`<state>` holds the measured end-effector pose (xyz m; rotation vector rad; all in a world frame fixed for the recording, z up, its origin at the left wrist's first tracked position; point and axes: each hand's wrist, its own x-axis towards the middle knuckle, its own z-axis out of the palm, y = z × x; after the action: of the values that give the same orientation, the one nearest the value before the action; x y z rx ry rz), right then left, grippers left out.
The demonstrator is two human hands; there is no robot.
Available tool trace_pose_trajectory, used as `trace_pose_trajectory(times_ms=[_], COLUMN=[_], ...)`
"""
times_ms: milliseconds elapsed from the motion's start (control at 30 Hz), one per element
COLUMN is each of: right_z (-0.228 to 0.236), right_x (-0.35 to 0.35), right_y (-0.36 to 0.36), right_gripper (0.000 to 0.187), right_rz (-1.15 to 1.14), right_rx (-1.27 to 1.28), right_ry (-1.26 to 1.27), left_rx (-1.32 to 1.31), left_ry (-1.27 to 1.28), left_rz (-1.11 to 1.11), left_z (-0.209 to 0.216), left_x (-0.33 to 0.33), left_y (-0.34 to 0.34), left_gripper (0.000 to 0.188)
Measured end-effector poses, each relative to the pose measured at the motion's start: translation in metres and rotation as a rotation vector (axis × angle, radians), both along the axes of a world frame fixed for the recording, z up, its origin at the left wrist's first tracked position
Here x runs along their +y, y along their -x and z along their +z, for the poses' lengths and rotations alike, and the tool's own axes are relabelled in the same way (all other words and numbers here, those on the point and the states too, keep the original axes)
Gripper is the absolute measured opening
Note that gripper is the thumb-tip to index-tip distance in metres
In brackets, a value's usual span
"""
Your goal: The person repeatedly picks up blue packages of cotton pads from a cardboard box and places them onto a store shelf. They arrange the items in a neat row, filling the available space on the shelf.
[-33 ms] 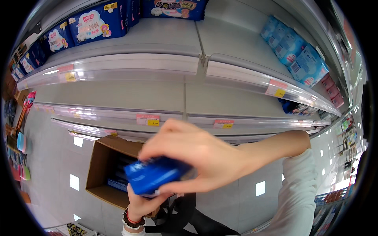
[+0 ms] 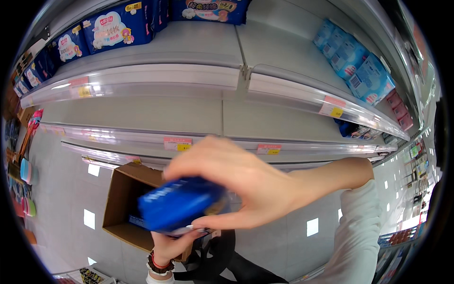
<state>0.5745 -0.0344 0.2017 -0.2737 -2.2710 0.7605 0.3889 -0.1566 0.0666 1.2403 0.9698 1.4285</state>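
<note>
A blurred, glossy blue packet (image 2: 182, 203) is tilted in front of me, above the right part of an open cardboard box (image 2: 124, 208). My right hand (image 2: 236, 184) grips it from above and the right, thumb along its lower edge and fingers over its top. From beneath, my left hand (image 2: 168, 246) holds the packet's lower edge, its thumb close to my right thumb and its other fingers mostly hidden. Inside the box, the edge of another blue packet (image 2: 137, 221) shows; the held packet covers much of the opening.
Ahead stands a shelf rack with an upper shelf (image 2: 198, 47) and a lower shelf (image 2: 142, 113). Dark blue soft packs (image 2: 116, 28) line the upper left; light blue packs (image 2: 347, 57) sit upper right. Small dark packs (image 2: 354, 128) lie lower right. Grey tiled floor (image 2: 283, 241) lies below.
The blue packet has shifted slightly left and turned a little in my hands. My right hand's fingers have risen slightly. The box stays in place.
</note>
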Motion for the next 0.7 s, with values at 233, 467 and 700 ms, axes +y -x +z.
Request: trace_pose_trajectory(times_ms=[233, 467, 700], right_z=[0.0, 0.034, 0.071], right_x=[-0.001, 0.013, 0.029], right_y=[-0.016, -0.02, -0.031], right_gripper=[0.066, 0.053, 0.059], right_rz=[-0.033, -0.253, -0.198], right_rx=[-0.262, -0.187, -0.216], right_ry=[0.405, 0.646, -0.176], left_rx=[-0.358, -0.307, -0.226], left_ry=[-0.057, -0.078, -0.125], left_rz=[0.28, -0.036, -0.059], left_z=[-0.029, -0.01, 0.02], left_x=[0.006, 0.03, 0.049], left_y=[-0.009, -0.011, 0.001], left_gripper=[0.062, 0.064, 0.029])
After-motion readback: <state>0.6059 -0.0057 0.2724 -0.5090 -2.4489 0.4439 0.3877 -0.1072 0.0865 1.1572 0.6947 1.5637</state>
